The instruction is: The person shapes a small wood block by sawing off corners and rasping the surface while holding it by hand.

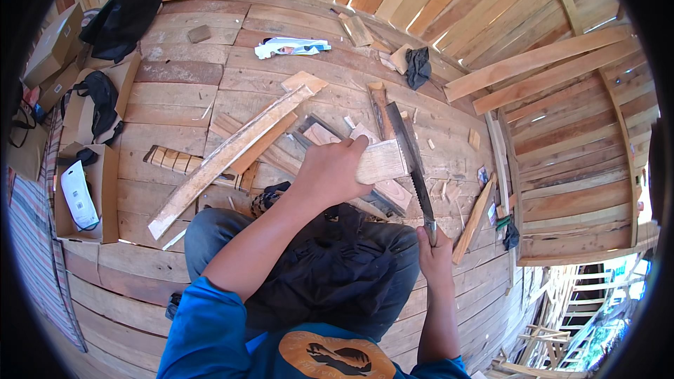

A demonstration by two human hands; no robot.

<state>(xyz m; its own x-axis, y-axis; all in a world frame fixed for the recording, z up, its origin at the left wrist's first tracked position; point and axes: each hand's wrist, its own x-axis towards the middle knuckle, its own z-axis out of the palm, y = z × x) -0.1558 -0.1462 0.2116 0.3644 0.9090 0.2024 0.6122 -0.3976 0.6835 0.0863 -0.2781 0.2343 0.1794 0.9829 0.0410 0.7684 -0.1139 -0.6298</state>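
Note:
My left hand (331, 172) is closed around a short pale wooden block (383, 162), its fingers bent over the near end. My right hand (435, 255) grips the handle of a handsaw (422, 189). The dark toothed blade points away from me and its toothed edge lies at the right end of the block; whether it has cut into the wood I cannot tell. Under the block lie a dark-edged board (393, 195) and other wood pieces, partly hidden by my hand and the block.
A long plank (232, 161) lies slanted on the left over other boards. Farther left stand open cardboard boxes (109, 196) and a black bag (125, 17). A white-blue plastic packet (292, 47) lies ahead. Offcuts and a narrow board (475, 219) are on the right.

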